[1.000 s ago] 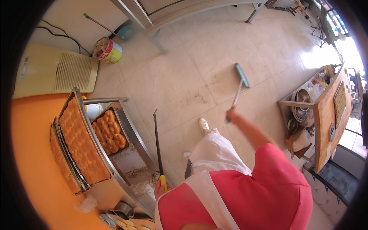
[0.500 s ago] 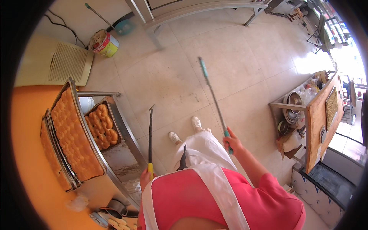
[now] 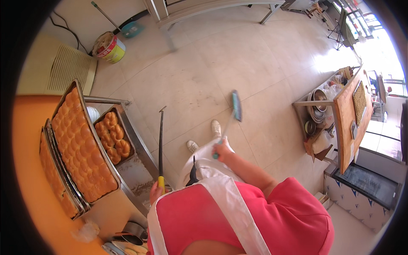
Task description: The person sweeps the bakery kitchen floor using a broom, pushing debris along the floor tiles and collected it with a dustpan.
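In the lower middle, my right hand (image 3: 222,149) is wrapped round the teal grip of a broom (image 3: 236,106). The broom's shaft is blurred, and its flat teal head is over the floor tiles, just beyond my shoes (image 3: 216,128). My left hand (image 3: 155,192), partly hidden by my sleeve and apron, grips the yellow handle of a long black rod (image 3: 161,142). The rod points away from me, with a short crosswise hook at its far end. Dark smudges mark the floor (image 3: 193,104) ahead.
On my left, a metal rack (image 3: 140,146) holds trays of golden bread (image 3: 80,144). A paint bucket (image 3: 111,51) and a teal dustpan (image 3: 131,29) stand by the far left wall. To the right is a wooden-topped table (image 3: 346,123) with metal bowls (image 3: 318,104) beneath.
My right hand has moved left, in front of my apron. The broom has swung, bringing its far end nearer my feet. My left hand still holds the rod, which has barely moved.
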Demonstrator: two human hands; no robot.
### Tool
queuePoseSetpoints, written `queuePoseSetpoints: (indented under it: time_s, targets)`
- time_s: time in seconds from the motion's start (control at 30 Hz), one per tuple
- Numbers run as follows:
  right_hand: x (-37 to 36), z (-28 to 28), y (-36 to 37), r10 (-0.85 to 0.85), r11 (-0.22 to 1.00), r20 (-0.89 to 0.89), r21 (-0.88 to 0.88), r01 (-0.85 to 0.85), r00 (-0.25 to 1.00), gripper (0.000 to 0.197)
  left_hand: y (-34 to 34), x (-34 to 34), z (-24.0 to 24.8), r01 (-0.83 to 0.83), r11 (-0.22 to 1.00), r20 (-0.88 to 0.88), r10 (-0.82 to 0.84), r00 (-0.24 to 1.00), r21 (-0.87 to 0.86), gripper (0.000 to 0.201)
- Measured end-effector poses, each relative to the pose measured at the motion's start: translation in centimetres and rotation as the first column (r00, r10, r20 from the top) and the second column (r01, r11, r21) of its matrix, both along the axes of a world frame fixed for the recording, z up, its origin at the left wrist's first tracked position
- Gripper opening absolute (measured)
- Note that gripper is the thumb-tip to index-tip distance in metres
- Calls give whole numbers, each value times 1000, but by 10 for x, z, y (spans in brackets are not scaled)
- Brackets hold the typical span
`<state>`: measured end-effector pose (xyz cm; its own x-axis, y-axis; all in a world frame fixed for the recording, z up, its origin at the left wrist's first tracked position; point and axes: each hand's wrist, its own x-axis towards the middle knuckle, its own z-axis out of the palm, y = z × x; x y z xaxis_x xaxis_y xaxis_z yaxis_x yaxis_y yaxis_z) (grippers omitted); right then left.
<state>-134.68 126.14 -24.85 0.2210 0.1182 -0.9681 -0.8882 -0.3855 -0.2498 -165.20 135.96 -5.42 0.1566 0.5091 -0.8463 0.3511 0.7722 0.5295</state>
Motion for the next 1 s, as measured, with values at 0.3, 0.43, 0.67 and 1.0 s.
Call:
queuePoseSetpoints:
  time_s: [0.3,0.43,0.67,1.0]
  targets:
    - [57,98,-45,-137,957,-159,234,172,978,75,21,-13,-9,129,990,-21,-128,992,50,36]
    - [15,133,-141,-227,968,-79,87,234,971,62,30,-12,-4,107,994,-42,-107,993,12,34]
    - [42,94,-163,-716,635,-366,14,773,595,24,44,-12,-1,102,993,-2,-102,995,-65,32]
    - [-68,77,44,-229,939,-259,194,283,938,78,47,-31,-10,180,981,30,-178,984,-67,38]
